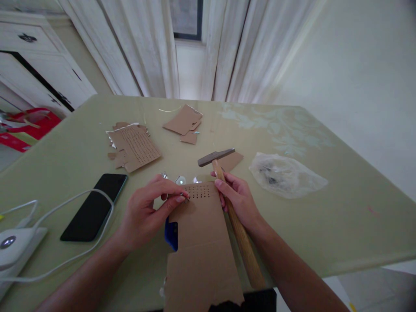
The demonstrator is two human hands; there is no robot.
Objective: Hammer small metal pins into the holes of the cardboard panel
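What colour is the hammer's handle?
The handle is light brown wood, shown best in the head view.

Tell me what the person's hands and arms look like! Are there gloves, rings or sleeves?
The left hand and right hand are bare: no gloves, and I see no rings. The left arm and right arm show no sleeves, watch or bracelet.

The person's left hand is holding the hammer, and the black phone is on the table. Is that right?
Not quite: the head view shows the right hand holding the hammer. The black phone is on the table.
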